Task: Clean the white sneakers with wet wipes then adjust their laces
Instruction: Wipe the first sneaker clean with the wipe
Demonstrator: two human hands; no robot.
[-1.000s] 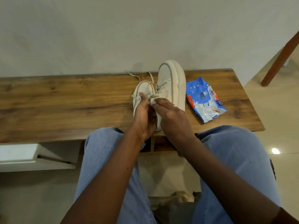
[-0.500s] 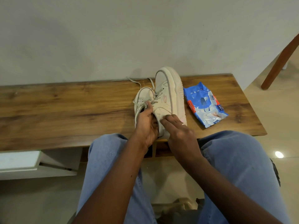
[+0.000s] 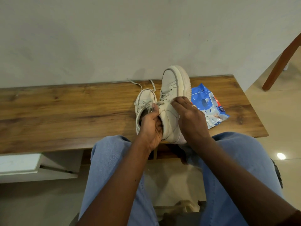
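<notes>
Sitting at a wooden bench (image 3: pixel 65 115), a person works on two white sneakers near its right end. The left sneaker (image 3: pixel 145 101) lies flat, its loose laces (image 3: pixel 138 84) trailing toward the wall. The left hand (image 3: pixel 151 126) stays clamped on the collar of the right sneaker (image 3: pixel 172 101), tipped on its side. The right hand (image 3: pixel 187 115), half a second ago low near the heel, has slid up to the lacing, fingers curled together; a wipe seen there a second ago no longer shows, so whether it holds one I cannot tell. This suggests wiping is giving way to lace work. A blue wipes pack (image 3: pixel 210 105) lies just beside, partly hidden by that hand.
</notes>
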